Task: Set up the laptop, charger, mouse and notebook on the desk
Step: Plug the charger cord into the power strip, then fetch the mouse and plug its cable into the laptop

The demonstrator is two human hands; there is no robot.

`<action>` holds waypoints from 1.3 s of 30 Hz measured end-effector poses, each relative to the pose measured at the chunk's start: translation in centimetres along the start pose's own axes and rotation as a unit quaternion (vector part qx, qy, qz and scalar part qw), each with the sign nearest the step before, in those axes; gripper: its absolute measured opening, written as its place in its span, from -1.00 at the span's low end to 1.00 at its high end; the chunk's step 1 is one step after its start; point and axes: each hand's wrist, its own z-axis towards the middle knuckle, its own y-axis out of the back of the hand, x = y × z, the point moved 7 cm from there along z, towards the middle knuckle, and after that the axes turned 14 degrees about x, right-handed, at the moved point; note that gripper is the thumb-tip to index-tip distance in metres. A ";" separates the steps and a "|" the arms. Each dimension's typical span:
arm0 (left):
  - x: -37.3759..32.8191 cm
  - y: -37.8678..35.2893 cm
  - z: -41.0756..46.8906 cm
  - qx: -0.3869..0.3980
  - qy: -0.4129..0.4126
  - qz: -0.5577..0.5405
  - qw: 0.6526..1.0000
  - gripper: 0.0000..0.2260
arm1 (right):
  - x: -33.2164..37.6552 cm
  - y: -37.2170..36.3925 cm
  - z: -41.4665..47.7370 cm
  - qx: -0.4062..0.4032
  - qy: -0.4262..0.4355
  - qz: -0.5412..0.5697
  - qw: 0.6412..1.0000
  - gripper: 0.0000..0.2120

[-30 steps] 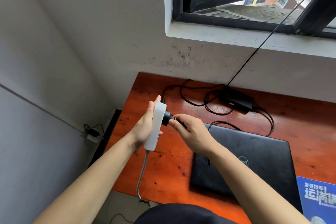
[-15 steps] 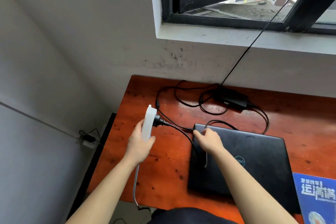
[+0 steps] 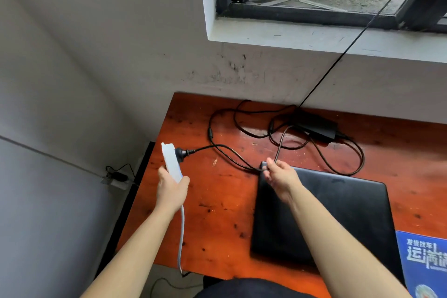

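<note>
Left hand (image 3: pixel 171 191): clenched around the lower end of the white power strip (image 3: pixel 170 161), held above the desk (image 3: pixel 217 213) at its 9 o'clock edge
Strip against the grip: most of its body stands clear of the fist toward 12 o'clock, while its grey cord (image 3: pixel 182 232) leaves the fist at 6 o'clock and drops past the desk's near edge
Strip axis: long axis runs 12 to 6, free end tipped slightly toward 11
Plug (image 3: pixel 180 152): black, seated in the strip's upper part just above the fingers, sticking out toward 3 o'clock
Right hand (image 3: pixel 280 176): fingertips pinch the thin charger cable (image 3: pixel 210 133) over the laptop's 10 o'clock corner
Cable against the grip: one run rises from the pinch toward 1 o'clock to the charger brick (image 3: pixel 316 126); another trails toward 9 o'clock to the plug
Charger brick: lies at the desk's 12 o'clock edge by the wall, long axis about 10 to 4, loose loops around it
Laptop (image 3: pixel 338 213): closed, flat, at 4 o'clock from the right hand
Notebook (image 3: pixel 425 264): blue, touching the laptop's 4 o'clock corner
Change: a second ago the right hand was at the plug on the strip; now it is away at the laptop corner, pinching cable, and the left hand grips the strip lower down
</note>
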 end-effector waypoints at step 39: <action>-14.4 13.0 -0.7 -0.206 -0.221 0.415 0.858 -0.38 | 19.2 -17.7 -6.9 -0.102 0.373 -0.716 0.582 -0.30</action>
